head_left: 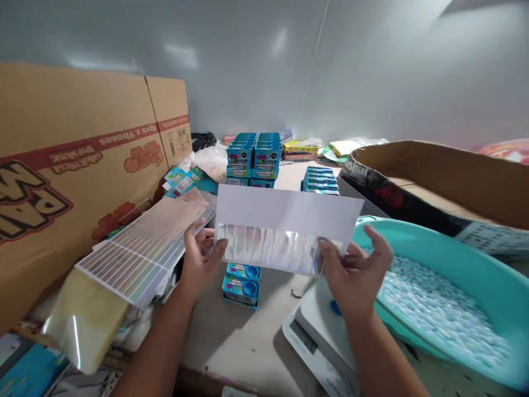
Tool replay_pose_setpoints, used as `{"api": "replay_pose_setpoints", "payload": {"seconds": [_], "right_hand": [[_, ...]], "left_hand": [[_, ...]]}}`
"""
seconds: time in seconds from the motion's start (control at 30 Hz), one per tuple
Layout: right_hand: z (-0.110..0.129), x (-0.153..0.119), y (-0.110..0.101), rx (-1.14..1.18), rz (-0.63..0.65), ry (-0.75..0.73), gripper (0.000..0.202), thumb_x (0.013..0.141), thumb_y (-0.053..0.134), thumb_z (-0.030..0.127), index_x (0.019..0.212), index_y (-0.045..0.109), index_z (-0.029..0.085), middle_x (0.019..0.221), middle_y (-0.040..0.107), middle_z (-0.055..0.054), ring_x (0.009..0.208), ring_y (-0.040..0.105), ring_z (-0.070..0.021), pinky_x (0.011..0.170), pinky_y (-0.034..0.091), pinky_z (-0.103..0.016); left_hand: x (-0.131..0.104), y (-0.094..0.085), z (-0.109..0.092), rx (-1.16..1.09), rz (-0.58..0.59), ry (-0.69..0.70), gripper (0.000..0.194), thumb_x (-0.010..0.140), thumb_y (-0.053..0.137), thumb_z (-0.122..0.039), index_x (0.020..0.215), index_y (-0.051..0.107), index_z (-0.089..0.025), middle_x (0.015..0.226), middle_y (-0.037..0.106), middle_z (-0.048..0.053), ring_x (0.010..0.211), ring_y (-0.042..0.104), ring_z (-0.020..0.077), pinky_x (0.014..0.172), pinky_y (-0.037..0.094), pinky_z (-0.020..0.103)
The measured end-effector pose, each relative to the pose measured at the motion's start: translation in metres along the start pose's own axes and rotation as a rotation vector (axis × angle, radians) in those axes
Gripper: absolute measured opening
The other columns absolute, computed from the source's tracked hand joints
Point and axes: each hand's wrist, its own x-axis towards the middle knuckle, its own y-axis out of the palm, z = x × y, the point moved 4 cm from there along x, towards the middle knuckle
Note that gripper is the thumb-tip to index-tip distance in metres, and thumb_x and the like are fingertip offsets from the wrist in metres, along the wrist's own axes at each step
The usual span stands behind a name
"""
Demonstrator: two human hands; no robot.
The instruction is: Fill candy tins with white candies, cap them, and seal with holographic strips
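Stretched between my hands is a white sheet with shiny clear strips (289,212) along its lower half. My left hand (203,251) pinches its left end, thumb in front. At the right end, my right hand (355,264) grips it between thumb and fingers, with the index finger raised. Below the sheet, small blue candy boxes (242,288) stand on the table, partly hidden by it. A white scale (314,336) lies under my right hand. To the left of my left hand rests a stack of similar sheets with silvery strips (136,253).
A large cardboard carton (82,149) stands at left. Stacked blue candy boxes (254,157) and a shorter row (320,179) are at the back. On the right, a turquoise tub (413,229) holds many small pale-blue candies, before an open cardboard tray (438,171).
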Motion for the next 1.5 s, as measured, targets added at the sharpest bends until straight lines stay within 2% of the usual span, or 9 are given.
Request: {"api": "replay_pose_setpoints", "payload": {"seconds": [0.17, 0.27, 0.4, 0.53, 0.73, 0.97, 1.17, 1.37, 1.5], "right_hand": [[0.005, 0.0, 0.004, -0.111, 0.316, 0.115, 0.025, 0.083, 0.08, 0.039, 0.099, 0.073, 0.02, 0.083, 0.074, -0.004, 0.054, 0.061, -0.0119, 0.045, 0.05, -0.022], [0.005, -0.004, 0.009, -0.042, 0.501, 0.214, 0.041, 0.082, 0.081, 0.04, 0.117, 0.076, 0.02, 0.1, 0.075, -0.008, 0.068, 0.069, -0.0158, 0.053, 0.058, -0.025], [-0.001, -0.01, 0.012, 0.012, 0.648, 0.328, 0.063, 0.083, 0.079, 0.04, 0.141, 0.065, 0.019, 0.089, 0.074, -0.005, 0.064, 0.066, -0.0139, 0.053, 0.056, -0.023], [-0.004, -0.011, 0.012, -0.007, 0.626, 0.297, 0.065, 0.084, 0.078, 0.039, 0.142, 0.064, 0.015, 0.091, 0.075, -0.006, 0.071, 0.067, -0.014, 0.063, 0.057, -0.024], [0.006, -0.008, 0.013, -0.198, 0.511, 0.065, 0.039, 0.087, 0.073, 0.032, 0.125, 0.076, 0.02, 0.102, 0.078, -0.008, 0.075, 0.068, -0.0164, 0.061, 0.057, -0.026], [0.016, -0.009, 0.019, -0.3, 0.497, -0.144, 0.02, 0.091, 0.07, 0.024, 0.108, 0.079, 0.026, 0.092, 0.073, -0.005, 0.078, 0.068, -0.0178, 0.058, 0.055, -0.026], [0.021, -0.013, 0.024, -0.265, 0.463, -0.344, 0.023, 0.09, 0.066, 0.013, 0.097, 0.082, 0.029, 0.085, 0.056, -0.004, 0.078, 0.061, -0.0178, 0.066, 0.056, -0.032], [0.026, -0.023, 0.032, -0.158, 0.518, -0.383, 0.027, 0.094, 0.059, 0.01, 0.099, 0.08, 0.027, 0.11, 0.065, -0.01, 0.099, 0.069, -0.0196, 0.076, 0.063, -0.033], [0.029, -0.031, 0.041, -0.089, 0.626, -0.398, 0.025, 0.098, 0.056, 0.013, 0.1, 0.078, 0.025, 0.102, 0.076, -0.009, 0.093, 0.074, -0.0188, 0.083, 0.064, -0.034]], "left_hand": [[-0.003, -0.003, 0.007, 0.107, 0.237, -0.111, 0.047, 0.079, 0.081, -0.039, 0.119, 0.062, -0.022, 0.12, 0.069, 0.008, 0.095, 0.072, 0.0182, 0.084, 0.059, 0.029], [0.002, -0.011, 0.004, 0.173, 0.219, -0.124, 0.047, 0.077, 0.084, -0.042, 0.116, 0.067, -0.021, 0.125, 0.07, 0.011, 0.102, 0.073, 0.0227, 0.083, 0.062, 0.032], [0.01, -0.024, -0.006, 0.202, 0.151, -0.081, 0.058, 0.072, 0.087, -0.048, 0.118, 0.069, -0.02, 0.128, 0.07, 0.012, 0.11, 0.072, 0.0263, 0.085, 0.063, 0.034], [0.013, -0.035, -0.011, 0.141, 0.129, -0.115, 0.083, 0.068, 0.091, -0.048, 0.139, 0.058, -0.021, 0.13, 0.07, 0.014, 0.09, 0.075, 0.0191, 0.079, 0.063, 0.03], [0.011, -0.038, -0.015, 0.2, 0.125, -0.136, 0.087, 0.064, 0.094, -0.047, 0.14, 0.06, -0.02, 0.123, 0.074, 0.013, 0.084, 0.074, 0.017, 0.079, 0.063, 0.028], [0.009, -0.047, -0.015, 0.486, 0.098, 0.093, 0.058, 0.081, 0.082, -0.048, 0.132, 0.068, -0.022, 0.132, 0.071, 0.011, 0.119, 0.068, 0.027, 0.105, 0.055, 0.037], [0.01, -0.054, -0.03, 0.738, 0.086, 0.286, 0.033, 0.091, 0.068, -0.036, 0.121, 0.073, -0.025, 0.113, 0.069, 0.008, 0.112, 0.068, 0.027, 0.108, 0.052, 0.042], [-0.007, -0.017, -0.055, 1.003, 0.172, 0.48, 0.042, 0.084, 0.073, -0.029, 0.126, 0.069, -0.024, 0.162, 0.034, 0.016, 0.154, 0.03, 0.0409, 0.126, 0.023, 0.06], [-0.018, 0.026, -0.06, 0.965, 0.507, 0.539, 0.048, 0.088, 0.073, -0.033, 0.134, 0.063, -0.03, 0.144, 0.062, 0.012, 0.138, 0.054, 0.0365, 0.125, 0.008, 0.07]]}}
